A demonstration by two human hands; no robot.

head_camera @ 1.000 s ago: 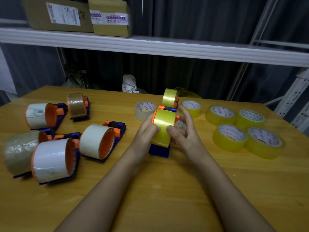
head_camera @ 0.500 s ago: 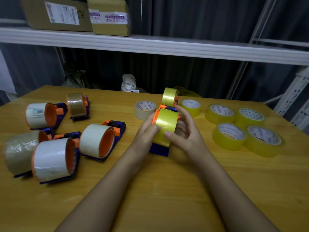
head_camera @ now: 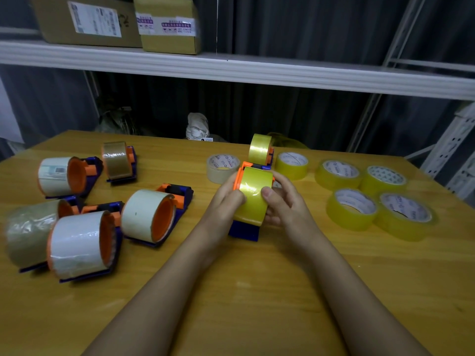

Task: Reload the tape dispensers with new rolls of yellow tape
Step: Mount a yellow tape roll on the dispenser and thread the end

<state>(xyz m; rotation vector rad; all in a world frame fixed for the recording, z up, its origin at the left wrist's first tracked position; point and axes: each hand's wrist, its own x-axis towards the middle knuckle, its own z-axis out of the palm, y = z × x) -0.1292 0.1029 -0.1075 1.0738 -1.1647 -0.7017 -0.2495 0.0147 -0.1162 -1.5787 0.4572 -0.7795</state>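
Observation:
A blue and orange tape dispenser stands at the table's middle with a yellow tape roll mounted on it. My left hand grips the roll's left side, by the orange hub. My right hand holds the right side, its thumb pressed on the yellow face. Behind it stands a second dispenser with a yellow roll. Several loose yellow rolls lie flat at the right. Several dispensers carrying white or clear rolls lie at the left.
A beige tape roll lies flat just behind my left hand. The wooden table reaches to the near edge. A white shelf with cardboard boxes hangs above the table's far side.
The dispenser with the yellow roll has tilted slightly, and my right thumb has shifted across the roll's face. Both hands stay on it in the same place.

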